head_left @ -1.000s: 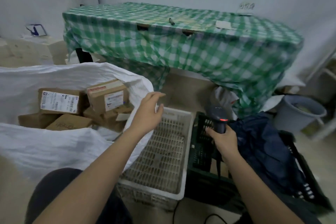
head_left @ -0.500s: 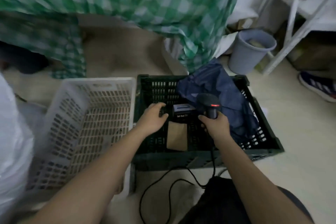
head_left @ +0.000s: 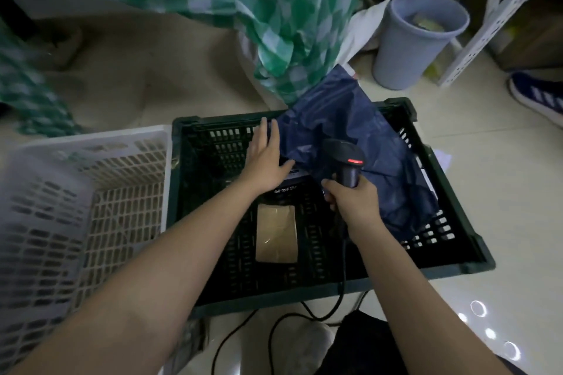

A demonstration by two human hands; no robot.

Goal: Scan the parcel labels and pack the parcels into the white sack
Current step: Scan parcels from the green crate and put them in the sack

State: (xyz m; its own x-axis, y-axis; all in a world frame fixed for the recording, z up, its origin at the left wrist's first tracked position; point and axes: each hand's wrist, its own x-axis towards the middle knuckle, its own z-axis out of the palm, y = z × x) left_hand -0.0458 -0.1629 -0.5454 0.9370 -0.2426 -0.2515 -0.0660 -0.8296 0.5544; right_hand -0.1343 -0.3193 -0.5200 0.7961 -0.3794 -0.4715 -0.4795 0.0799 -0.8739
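A black slatted crate (head_left: pixel 451 256) lies on the floor before me. On its bottom lies a small brown parcel (head_left: pixel 276 233). Just beyond it a dark box with white print (head_left: pixel 288 189) peeks out under my left hand. My left hand (head_left: pixel 265 158) reaches into the crate with straight fingers, touching the edge of a dark blue plastic bag (head_left: pixel 365 143) that fills the crate's right half. My right hand (head_left: pixel 355 204) grips the handle of a black barcode scanner (head_left: pixel 345 161), whose red light is on. The white sack is out of view.
A white slatted basket (head_left: pixel 76 192) stands to the left of the crate. The scanner's cable (head_left: pixel 274 326) loops on the floor in front. A grey bin (head_left: pixel 414 42), a white shelf frame (head_left: pixel 499 18) and a blue shoe (head_left: pixel 539 97) are at the right. A green checked cloth (head_left: pixel 274 9) hangs behind.
My view turned from the sack down to the black crate. My left hand left the sack's rim, entered the crate and moved farther in, up to the blue bag.
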